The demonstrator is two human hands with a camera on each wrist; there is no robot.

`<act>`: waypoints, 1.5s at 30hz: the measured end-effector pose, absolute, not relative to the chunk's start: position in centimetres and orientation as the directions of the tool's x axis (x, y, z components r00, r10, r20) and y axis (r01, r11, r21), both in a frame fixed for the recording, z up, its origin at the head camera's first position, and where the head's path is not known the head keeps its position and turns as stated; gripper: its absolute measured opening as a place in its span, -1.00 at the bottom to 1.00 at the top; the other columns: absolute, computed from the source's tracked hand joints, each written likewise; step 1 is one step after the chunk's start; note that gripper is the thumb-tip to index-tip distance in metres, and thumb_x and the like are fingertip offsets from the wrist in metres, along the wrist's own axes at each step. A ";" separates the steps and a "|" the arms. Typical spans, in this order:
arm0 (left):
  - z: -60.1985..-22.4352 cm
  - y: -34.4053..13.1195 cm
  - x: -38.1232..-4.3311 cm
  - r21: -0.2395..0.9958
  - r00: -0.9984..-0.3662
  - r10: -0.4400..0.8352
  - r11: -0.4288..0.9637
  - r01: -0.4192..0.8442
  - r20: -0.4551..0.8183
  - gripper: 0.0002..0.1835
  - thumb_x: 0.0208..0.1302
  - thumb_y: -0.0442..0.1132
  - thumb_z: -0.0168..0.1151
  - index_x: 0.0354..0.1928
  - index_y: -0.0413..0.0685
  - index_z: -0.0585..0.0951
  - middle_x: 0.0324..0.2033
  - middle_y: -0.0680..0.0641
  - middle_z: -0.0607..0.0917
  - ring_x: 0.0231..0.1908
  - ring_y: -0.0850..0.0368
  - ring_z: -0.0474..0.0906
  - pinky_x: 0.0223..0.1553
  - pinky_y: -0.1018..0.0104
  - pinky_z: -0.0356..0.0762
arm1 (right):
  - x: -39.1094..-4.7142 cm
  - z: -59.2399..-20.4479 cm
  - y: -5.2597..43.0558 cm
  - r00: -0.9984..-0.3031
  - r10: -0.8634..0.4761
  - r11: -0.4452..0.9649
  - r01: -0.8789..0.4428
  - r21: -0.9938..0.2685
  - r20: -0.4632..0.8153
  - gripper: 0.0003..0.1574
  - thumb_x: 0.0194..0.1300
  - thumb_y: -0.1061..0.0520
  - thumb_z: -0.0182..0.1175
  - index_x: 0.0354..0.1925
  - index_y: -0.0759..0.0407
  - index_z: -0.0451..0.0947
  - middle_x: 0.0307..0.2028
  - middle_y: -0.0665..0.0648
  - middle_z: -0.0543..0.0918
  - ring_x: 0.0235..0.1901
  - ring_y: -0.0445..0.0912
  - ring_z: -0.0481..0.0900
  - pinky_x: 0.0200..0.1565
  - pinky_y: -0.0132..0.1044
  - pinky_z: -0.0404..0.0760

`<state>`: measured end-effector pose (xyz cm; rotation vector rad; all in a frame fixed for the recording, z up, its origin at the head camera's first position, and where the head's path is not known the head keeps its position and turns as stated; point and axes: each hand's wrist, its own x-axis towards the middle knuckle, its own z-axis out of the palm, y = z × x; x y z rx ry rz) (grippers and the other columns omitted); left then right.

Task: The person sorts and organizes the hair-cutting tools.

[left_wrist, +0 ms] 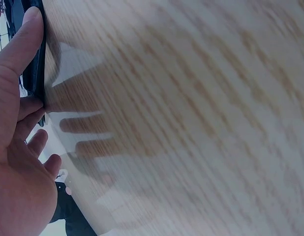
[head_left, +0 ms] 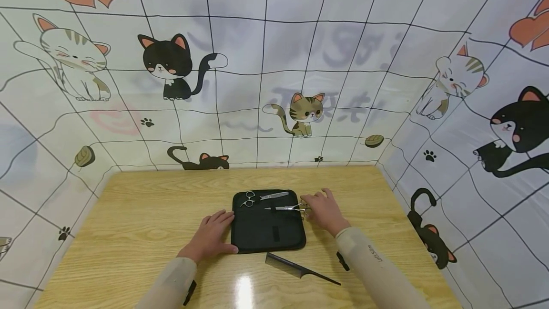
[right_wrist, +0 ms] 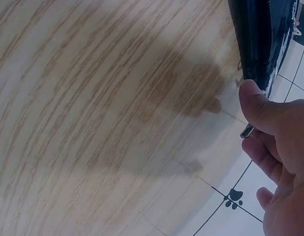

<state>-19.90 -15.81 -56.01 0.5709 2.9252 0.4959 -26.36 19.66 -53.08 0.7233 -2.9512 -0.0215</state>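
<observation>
A black zip case (head_left: 255,230) lies flat on the table. My left hand (head_left: 209,236) rests at its left side, fingers spread along the edge and thumb near the lower left corner; the left wrist view shows the thumb (left_wrist: 31,27) against the rim. Across the case's right edge lie hairdressing scissors (head_left: 286,208), blades pointing left. Their finger rings (right_wrist: 247,131) are pinched by my right hand (head_left: 326,211), between thumb and fingers. Above them on the case is a second pair of scissors (head_left: 274,195), its rings to the left.
A black tail comb (head_left: 288,265) lies on the wooden table (head_left: 163,204) in front of the case, its thin tail pointing right toward my right sleeve. Cat-print cloth (head_left: 240,51) stands behind the table and along its sides.
</observation>
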 end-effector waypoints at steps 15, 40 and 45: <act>-55.9 -15.8 -19.8 0.349 -0.924 0.380 0.872 0.342 -0.046 0.04 -0.19 0.35 0.31 0.32 -0.07 0.28 0.33 -0.02 0.27 0.36 -0.06 0.06 0.26 -0.14 0.05 | -26.6 -53.2 18.8 -0.878 -0.473 0.881 -0.471 0.035 0.069 -0.25 -0.11 0.00 0.43 0.11 -0.09 0.44 -0.02 -0.12 0.62 -0.07 -0.06 0.53 0.28 0.05 0.08; -55.6 -15.6 -19.6 0.355 -0.927 0.371 0.876 0.327 -0.061 0.04 -0.18 0.33 0.31 0.32 -0.07 0.27 0.34 -0.02 0.26 0.36 -0.05 0.05 0.27 -0.13 0.03 | -27.4 -53.3 17.4 -0.884 -0.467 0.884 -0.467 0.040 -0.011 -0.25 -0.01 -0.04 0.38 0.19 -0.07 0.42 0.07 -0.06 0.58 0.00 -0.04 0.51 0.26 0.05 0.10; -55.6 -15.6 -19.6 0.351 -0.927 0.369 0.878 0.325 -0.067 0.04 -0.18 0.35 0.30 0.33 -0.06 0.26 0.34 -0.01 0.25 0.37 -0.05 0.05 0.28 -0.12 0.03 | -27.4 -53.3 17.2 -0.883 -0.469 0.883 -0.469 0.024 -0.001 -0.29 -0.01 -0.01 0.38 0.16 -0.05 0.44 0.02 -0.07 0.61 -0.02 -0.04 0.52 0.26 0.05 0.11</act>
